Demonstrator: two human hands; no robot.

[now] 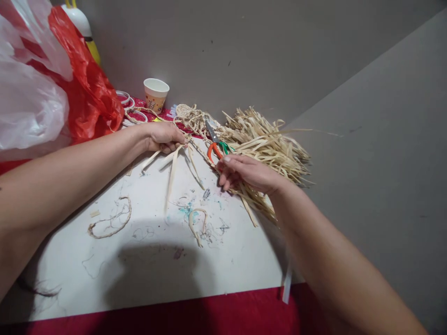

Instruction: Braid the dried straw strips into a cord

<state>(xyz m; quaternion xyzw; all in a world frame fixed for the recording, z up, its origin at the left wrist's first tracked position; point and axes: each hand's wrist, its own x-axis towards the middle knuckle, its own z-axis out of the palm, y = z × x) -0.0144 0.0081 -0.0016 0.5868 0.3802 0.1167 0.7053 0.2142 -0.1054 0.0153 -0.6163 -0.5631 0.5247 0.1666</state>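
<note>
A: Where tight, where roomy?

B: Tight at the back, hard against the grey wall (195, 56). Tight on the right as well, by the slanting side wall (384, 163) and the bristling straw bundle (268, 144). Widest toward the near edge of the white tabletop (240, 256), over thread bits and a curved cord scrap (129, 216), down to the red cloth (244, 311).

A: And on the left?

B: Hemmed in by a red plastic bag (89, 100) and a white plastic bag (30, 102), beyond the left forearm. Near the back wall, a paper cup (156, 100).

A: How about the left hand (167, 137)?

B: Reaching in from the left, knuckles up, pinched narrow on a braided straw strand (199, 150). Below the pinch, loose straw ends (172, 174) fanning down.

A: Same strand at the right hand (244, 172)?

B: Yes, slanting down from the pinch to the curled fingers. Gripped or merely brushed, can't tell. Just beside the thumb, scissors (215, 138) with orange and green handles, blades pointing away.
</note>
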